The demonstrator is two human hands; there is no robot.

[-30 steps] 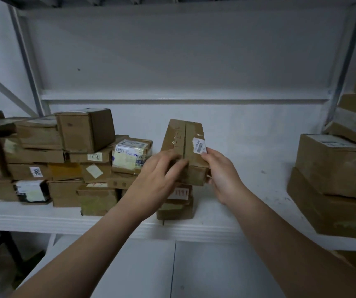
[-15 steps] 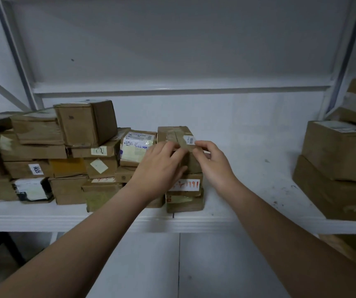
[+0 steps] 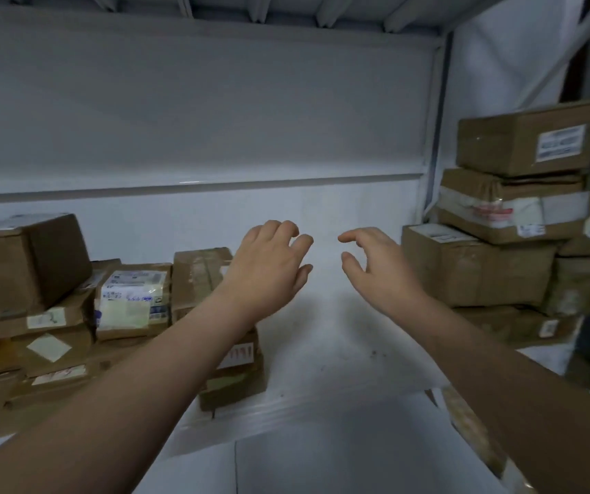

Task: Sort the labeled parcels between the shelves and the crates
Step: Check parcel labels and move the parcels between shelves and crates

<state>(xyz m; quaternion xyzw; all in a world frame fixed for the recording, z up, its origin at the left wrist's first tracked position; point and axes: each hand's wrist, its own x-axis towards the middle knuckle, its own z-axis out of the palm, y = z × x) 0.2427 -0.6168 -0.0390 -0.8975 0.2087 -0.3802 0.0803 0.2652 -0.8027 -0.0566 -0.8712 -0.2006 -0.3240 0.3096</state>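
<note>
Cardboard parcel (image 3: 200,276) is lying atop its stack (image 3: 240,383), just left of my left hand (image 3: 268,265). That hand and my right hand (image 3: 375,269) are hovering over the shelf (image 3: 322,333), fingers loosely spread.

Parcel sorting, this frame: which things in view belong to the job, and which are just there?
Job: left hand, right hand (both empty), taped parcel on the middle stack, left parcel pile, right parcel pile, white shelf board.
Just there: grey back panel, upright post, pale surface below the shelf.
</note>
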